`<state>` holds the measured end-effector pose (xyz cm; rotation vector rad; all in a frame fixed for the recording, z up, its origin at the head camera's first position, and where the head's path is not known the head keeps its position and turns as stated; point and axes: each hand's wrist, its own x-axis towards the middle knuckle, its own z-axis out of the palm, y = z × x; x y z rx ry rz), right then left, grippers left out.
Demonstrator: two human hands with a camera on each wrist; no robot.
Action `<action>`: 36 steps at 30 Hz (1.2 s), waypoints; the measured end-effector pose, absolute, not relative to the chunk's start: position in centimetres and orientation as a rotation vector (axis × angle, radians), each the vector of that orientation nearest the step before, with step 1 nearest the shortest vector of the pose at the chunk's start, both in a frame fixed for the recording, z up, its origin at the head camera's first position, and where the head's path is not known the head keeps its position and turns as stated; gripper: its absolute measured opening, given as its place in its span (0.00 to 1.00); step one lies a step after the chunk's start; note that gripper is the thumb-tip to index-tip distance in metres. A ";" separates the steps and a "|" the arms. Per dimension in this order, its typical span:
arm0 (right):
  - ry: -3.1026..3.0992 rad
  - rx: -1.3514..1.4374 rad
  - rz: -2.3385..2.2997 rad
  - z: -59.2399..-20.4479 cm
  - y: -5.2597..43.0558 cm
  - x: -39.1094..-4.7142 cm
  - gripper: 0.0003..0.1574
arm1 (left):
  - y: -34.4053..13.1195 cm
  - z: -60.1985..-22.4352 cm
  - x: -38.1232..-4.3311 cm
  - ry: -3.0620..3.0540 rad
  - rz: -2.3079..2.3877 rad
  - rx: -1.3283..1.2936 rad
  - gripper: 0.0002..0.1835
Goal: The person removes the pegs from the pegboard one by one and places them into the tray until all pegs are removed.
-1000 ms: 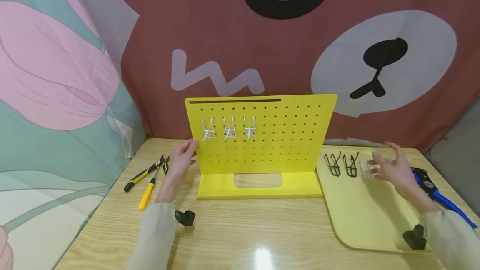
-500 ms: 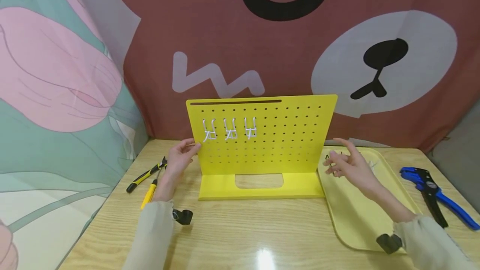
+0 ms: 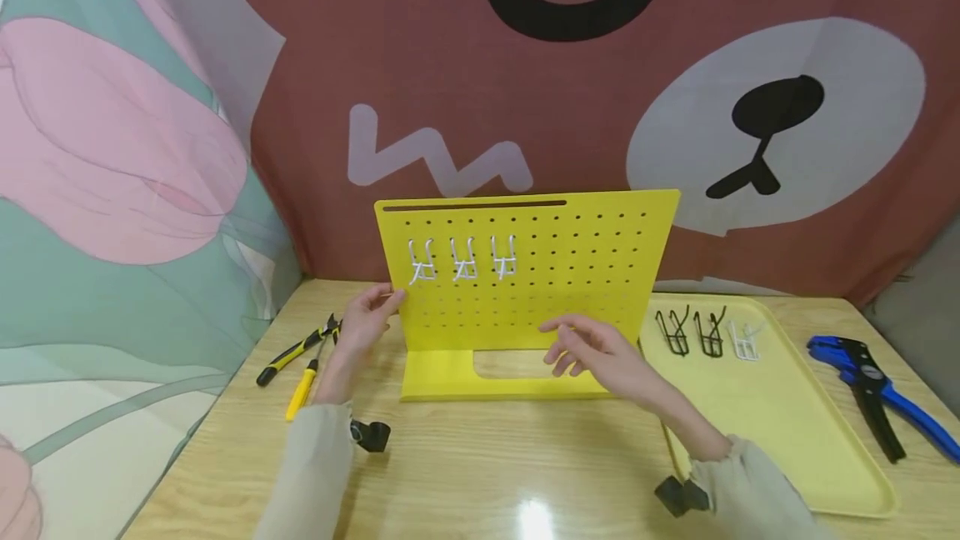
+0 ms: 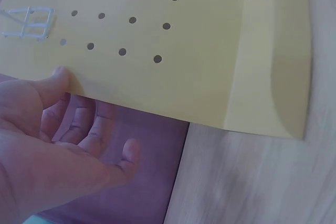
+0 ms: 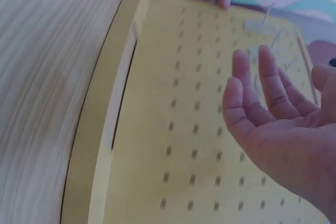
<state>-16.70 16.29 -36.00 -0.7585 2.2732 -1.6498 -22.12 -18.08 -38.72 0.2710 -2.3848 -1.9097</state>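
Note:
A yellow pegboard stands upright on its base at the middle of the table. Three white wire hooks hang in a row on its upper left, the rightmost hook among them. My left hand grips the board's left edge, thumb on the front face and fingers behind it. In front of the board's lower right, my right hand hovers with loosely bent fingers and nothing in it. The right wrist view shows its fingers spread apart over the rows of holes.
A pale yellow tray on the right holds two black wire hooks and a white wire hook. Beyond it lies a blue-and-black tool with two handles. Yellow-and-black pliers and a yellow-handled screwdriver lie at left.
My right hand has moved left from over the tray to in front of the board, uncovering the tray's hooks. The left hand stays at the board's edge.

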 end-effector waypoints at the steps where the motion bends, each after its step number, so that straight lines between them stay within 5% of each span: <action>1: 2.253 -0.784 -1.664 -35.9 15.6 -16.6 0.23 | -18.1 -38.7 -22.0 -2.383 -1.914 0.275 0.19; 14: 2.318 -0.877 -2.079 -34.3 10.1 -18.6 0.21 | -18.2 -38.9 -22.0 -2.395 -1.950 0.266 0.20; 36: 2.495 -0.795 -2.026 -34.5 8.4 -21.1 0.15 | -18.1 -39.0 -22.1 -2.396 -1.959 0.249 0.20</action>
